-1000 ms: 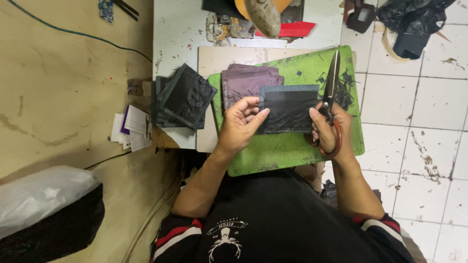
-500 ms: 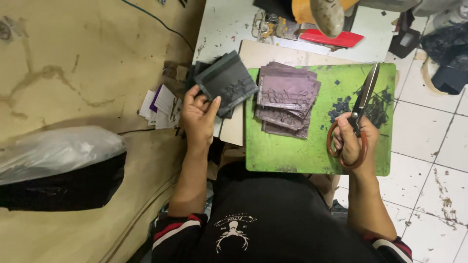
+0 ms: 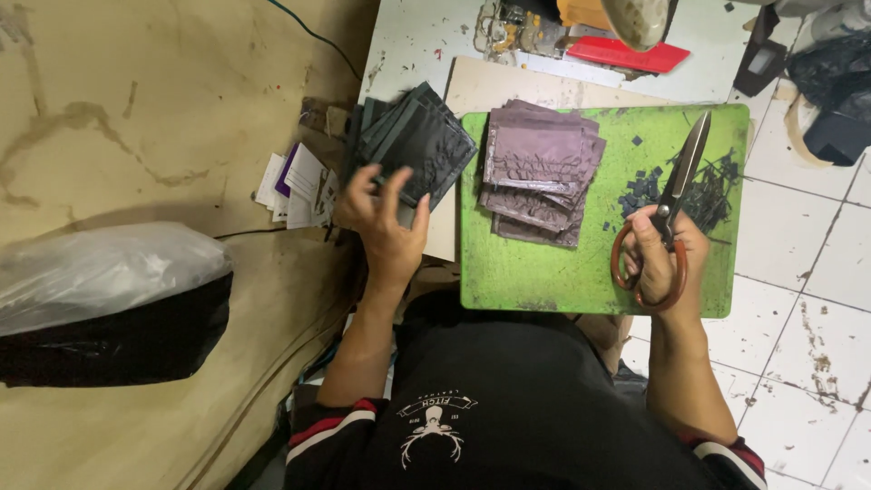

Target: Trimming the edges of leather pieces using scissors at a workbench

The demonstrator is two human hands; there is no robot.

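My left hand (image 3: 386, 222) rests on the near edge of a stack of dark embossed leather pieces (image 3: 413, 145) left of the green cutting mat (image 3: 535, 263); its fingers are spread over the top piece. My right hand (image 3: 660, 259) grips large scissors (image 3: 676, 195) with orange-red handles, blades closed and pointing away, over the mat's right side. A pile of purplish-brown leather pieces (image 3: 537, 168) lies on the mat between my hands. Small dark offcuts (image 3: 649, 186) are scattered by the scissor blades.
A pale board (image 3: 508, 86) lies under the mat's far left. Paper slips (image 3: 295, 186) sit left of the dark stack. A plastic-covered black bag (image 3: 104, 304) is at far left. A red flat object (image 3: 626, 54) and clutter lie beyond the mat on the white tiled floor (image 3: 798, 272).
A second ago both hands held one dark piece over the mat. My left hand carried it left to the dark stack and now lies on the stack; my right hand stays on the scissors.
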